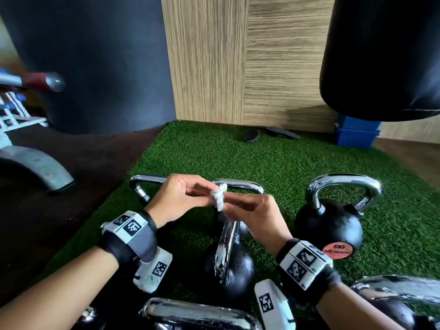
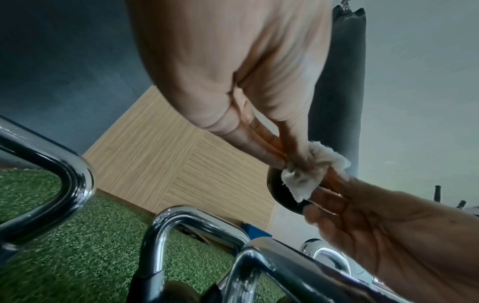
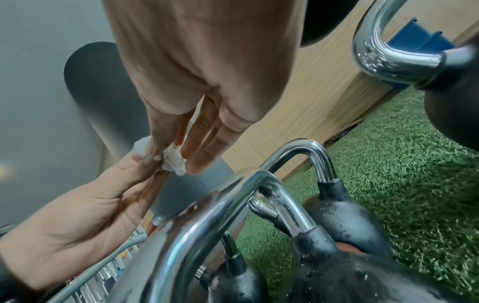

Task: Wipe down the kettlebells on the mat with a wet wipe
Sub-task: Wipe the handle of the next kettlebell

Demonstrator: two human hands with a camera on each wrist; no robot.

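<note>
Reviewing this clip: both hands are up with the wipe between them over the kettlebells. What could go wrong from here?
1. The wet wipe is a small crumpled wad pinched between the fingertips of the left hand and right hand; it could tear or drop onto the green mat.
2. So bunched, it may cover little surface per pass.
3. The kettlebells stand crowded, droplets on them; wet chrome handles may slip if lifted.
</note>
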